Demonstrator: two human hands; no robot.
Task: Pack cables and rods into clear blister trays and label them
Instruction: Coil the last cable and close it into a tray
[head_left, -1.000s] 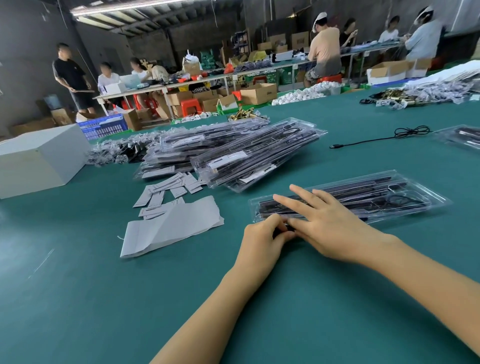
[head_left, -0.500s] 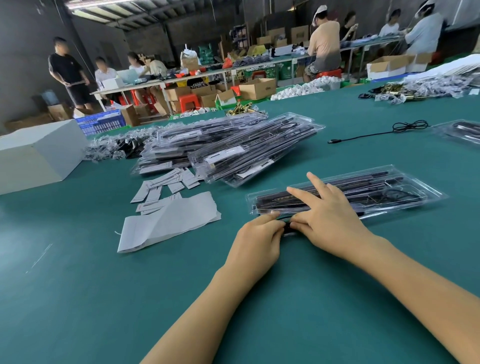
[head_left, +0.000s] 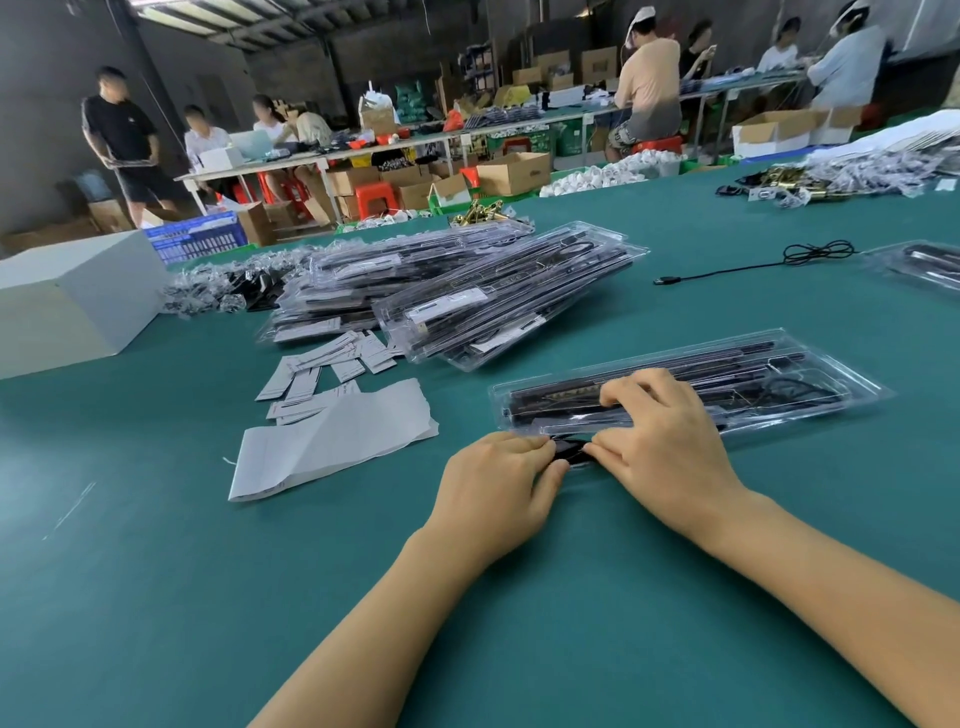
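2 curled hands, left hand (head_left: 493, 483) and right hand (head_left: 660, 441), pinching flat blister tray (head_left: 810, 384), long axis left-right.

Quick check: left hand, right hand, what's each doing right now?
Left hand: closed, pinching a small black part at the blister tray's near edge.
Right hand: fingers curled, pinching the same black part.

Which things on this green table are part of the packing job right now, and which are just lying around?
In use:
- blister tray under both hands
- left hand and right hand, pinching a small black part at the tray's near edge
- label strips
- packed trays stack

Lying about:
- white box
- loose black cable
- torn paper sheet
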